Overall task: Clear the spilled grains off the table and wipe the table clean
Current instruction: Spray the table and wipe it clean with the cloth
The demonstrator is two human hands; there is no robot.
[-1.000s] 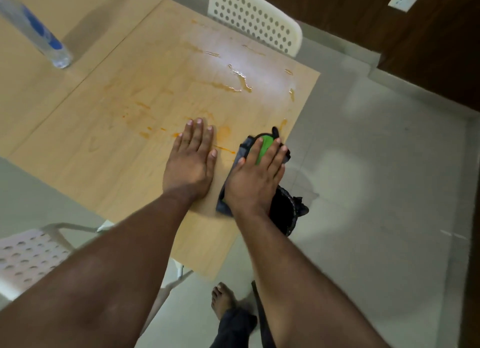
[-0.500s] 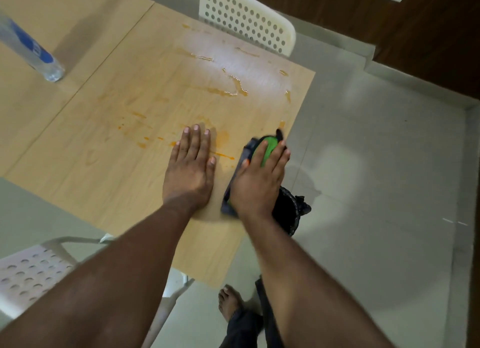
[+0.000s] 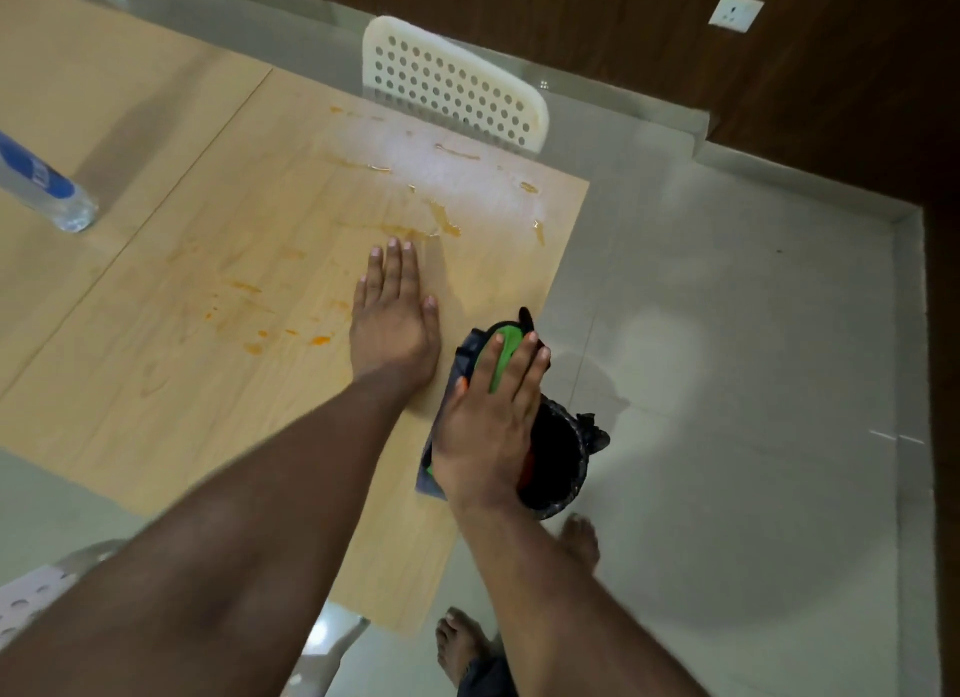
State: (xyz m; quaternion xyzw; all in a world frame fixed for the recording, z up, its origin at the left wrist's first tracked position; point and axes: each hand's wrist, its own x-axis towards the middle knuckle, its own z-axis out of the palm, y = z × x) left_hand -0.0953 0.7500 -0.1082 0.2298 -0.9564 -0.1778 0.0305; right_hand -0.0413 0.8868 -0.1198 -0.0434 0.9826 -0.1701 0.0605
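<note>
The light wooden table carries orange smears and wet streaks across its middle and far right part. My left hand lies flat on the tabletop, fingers straight, near the right edge. My right hand presses with straight fingers on a green and grey cloth at the table's right edge. Below that edge stands a black-lined bin on the floor, partly hidden by my right hand.
A clear water bottle with a blue label lies at the left of the table. A white perforated chair stands at the far edge, another chair at the near left. My bare feet are on the grey tiled floor.
My right hand has slid the cloth a little nearer along the right table edge, over the bin. My left hand stays flat on the table. The view has tilted.
</note>
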